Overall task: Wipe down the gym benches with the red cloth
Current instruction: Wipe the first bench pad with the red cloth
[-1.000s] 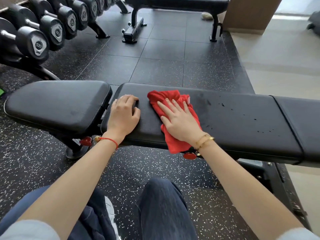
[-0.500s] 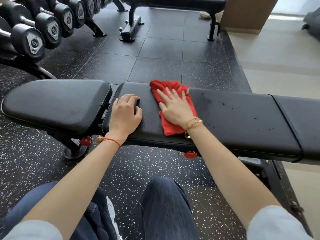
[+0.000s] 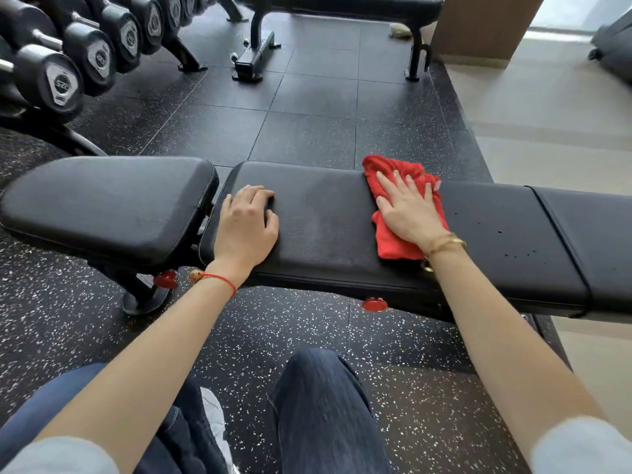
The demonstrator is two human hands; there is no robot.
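Note:
A black padded gym bench (image 3: 325,227) runs across the view, with a separate seat pad (image 3: 102,206) at its left end. The red cloth (image 3: 393,241) lies crumpled on the bench's long pad, near its far edge. My right hand (image 3: 407,210) presses flat on the cloth with fingers spread. My left hand (image 3: 246,224) rests on the pad's left end with fingers curled, holding nothing. Small dark specks dot the pad to the right of the cloth.
A rack of dumbbells (image 3: 61,80) stands at the far left. A second black bench (image 3: 342,5) stands at the back. My knees (image 3: 318,405) are on the speckled rubber floor below the bench. Light tile floor (image 3: 547,114) lies to the right.
My right hand has slid the red cloth to the right along the pad and toward its far edge. The left hand has stayed at the pad's left end.

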